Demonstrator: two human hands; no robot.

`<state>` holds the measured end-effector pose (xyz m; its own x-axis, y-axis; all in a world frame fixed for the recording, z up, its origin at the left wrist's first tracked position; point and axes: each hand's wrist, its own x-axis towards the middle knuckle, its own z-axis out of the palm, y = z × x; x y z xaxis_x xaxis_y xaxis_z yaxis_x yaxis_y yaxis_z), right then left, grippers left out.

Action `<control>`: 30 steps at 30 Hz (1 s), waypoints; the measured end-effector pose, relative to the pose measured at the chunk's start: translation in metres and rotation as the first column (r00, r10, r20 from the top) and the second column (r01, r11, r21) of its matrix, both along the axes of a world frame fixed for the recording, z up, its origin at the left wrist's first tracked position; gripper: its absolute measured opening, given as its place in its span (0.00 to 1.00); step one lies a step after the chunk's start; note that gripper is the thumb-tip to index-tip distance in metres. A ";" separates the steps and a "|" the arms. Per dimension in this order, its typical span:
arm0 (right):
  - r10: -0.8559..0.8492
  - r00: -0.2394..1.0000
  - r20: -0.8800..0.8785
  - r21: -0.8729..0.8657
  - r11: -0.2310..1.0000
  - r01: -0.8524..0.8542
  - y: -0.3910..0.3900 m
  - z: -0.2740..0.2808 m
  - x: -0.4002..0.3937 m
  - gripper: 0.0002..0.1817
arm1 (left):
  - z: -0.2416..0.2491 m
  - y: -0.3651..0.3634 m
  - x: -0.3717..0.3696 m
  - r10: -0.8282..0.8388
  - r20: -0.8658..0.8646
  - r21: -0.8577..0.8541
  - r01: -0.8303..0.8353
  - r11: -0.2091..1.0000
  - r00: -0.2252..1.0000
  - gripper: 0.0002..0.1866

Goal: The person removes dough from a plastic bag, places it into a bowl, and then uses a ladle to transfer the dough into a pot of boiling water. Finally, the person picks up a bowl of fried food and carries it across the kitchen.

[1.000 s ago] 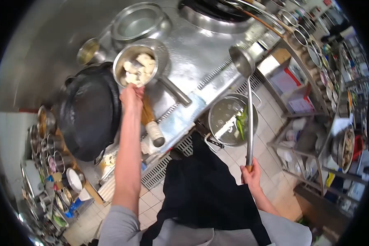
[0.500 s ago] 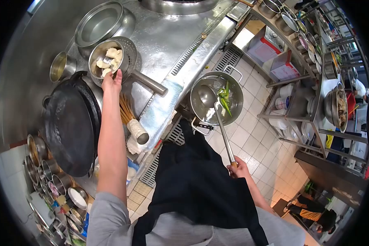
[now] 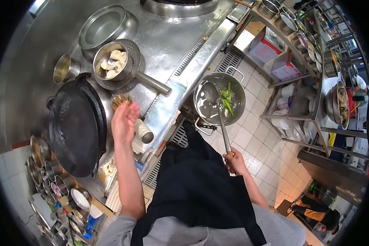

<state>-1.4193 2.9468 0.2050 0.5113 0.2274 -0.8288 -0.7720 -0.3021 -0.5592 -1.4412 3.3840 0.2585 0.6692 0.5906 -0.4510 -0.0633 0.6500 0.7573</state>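
My left hand (image 3: 124, 120) hovers open and empty above a bamboo wok brush (image 3: 136, 123), beside the black wok (image 3: 74, 123). Farther up, a metal bowl of pale food pieces (image 3: 110, 62) sits inside a long-handled strainer (image 3: 129, 69) on the steel stove top (image 3: 168, 37). My right hand (image 3: 233, 159) grips the handle of a long ladle (image 3: 216, 110). The ladle's cup rests inside a steel pot (image 3: 219, 98) that holds liquid and green vegetable strips. I wear a dark apron (image 3: 197, 184).
An empty steel basin (image 3: 104, 24) and a small pot (image 3: 63, 69) sit at the stove's back. Seasoning containers (image 3: 49, 172) line the left. Metal shelves (image 3: 315, 82) with bowls stand on the right. Another person (image 3: 315, 209) is crouched at the lower right on the tiled floor.
My left hand has pulled back from the bowl of food pieces to above the wok brush. The ladle came down from the air into the steel pot and stays there.
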 end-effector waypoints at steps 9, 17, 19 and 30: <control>-0.375 0.765 -0.524 0.322 0.744 0.586 -0.031 0.034 -0.016 0.19 | 0.014 -0.042 -0.051 -0.088 -0.116 0.074 0.097 0.993 0.989 0.12; -0.293 0.877 -0.380 0.495 0.736 0.461 -0.038 0.126 -0.011 0.24 | 0.010 -0.067 -0.064 -0.041 -0.105 0.034 0.045 0.998 0.994 0.09; -0.281 0.890 -0.358 0.513 0.737 0.439 -0.032 0.144 -0.004 0.25 | 0.009 -0.067 -0.065 0.008 -0.083 0.056 -0.004 0.998 0.997 0.08; 0.137 0.736 -0.662 0.718 0.395 0.573 0.084 0.165 0.068 0.30 | 0.021 -0.069 -0.087 0.127 -0.118 0.292 -0.088 0.952 0.985 0.08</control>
<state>-1.3510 3.0303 0.3697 0.2085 0.9127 -0.3514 -0.9429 0.2830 0.1756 -1.5280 3.3146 0.2800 0.5397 0.7727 -0.3341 -0.0067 0.4008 0.9162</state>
